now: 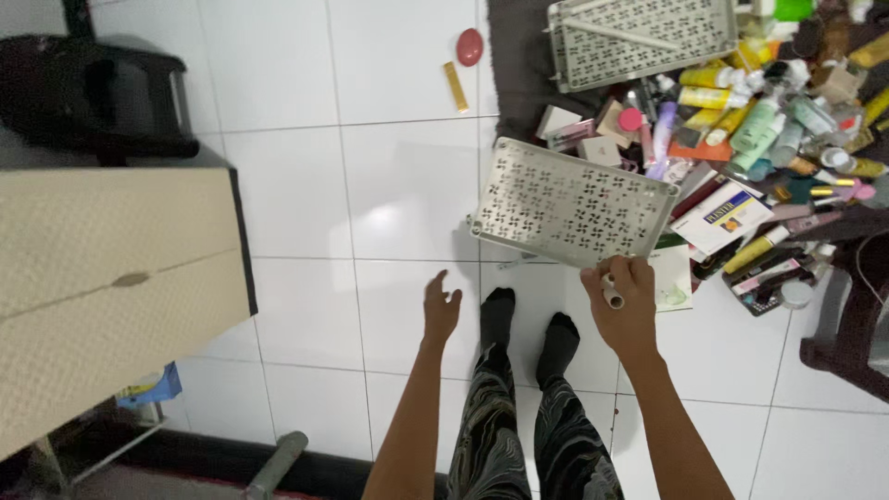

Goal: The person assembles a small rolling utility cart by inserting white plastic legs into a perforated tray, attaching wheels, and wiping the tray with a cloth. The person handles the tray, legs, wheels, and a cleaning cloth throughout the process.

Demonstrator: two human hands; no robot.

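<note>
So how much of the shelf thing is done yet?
Not much looks done. The right hand holds one patterned tray by its edge, plus a short tube. The left hand is empty. Another tray and the pile of bottles lie on the floor.

Your right hand point(626, 306) grips a perforated tray point(574, 202) that looks like matt, pale plastic, with a smooth small tube pressed against its edge. The floor point(370, 213) under you is glossy white tile, mirroring the light. At ten o'clock, the cabinet point(111, 278) shows a finely textured, matt beige face.
</note>
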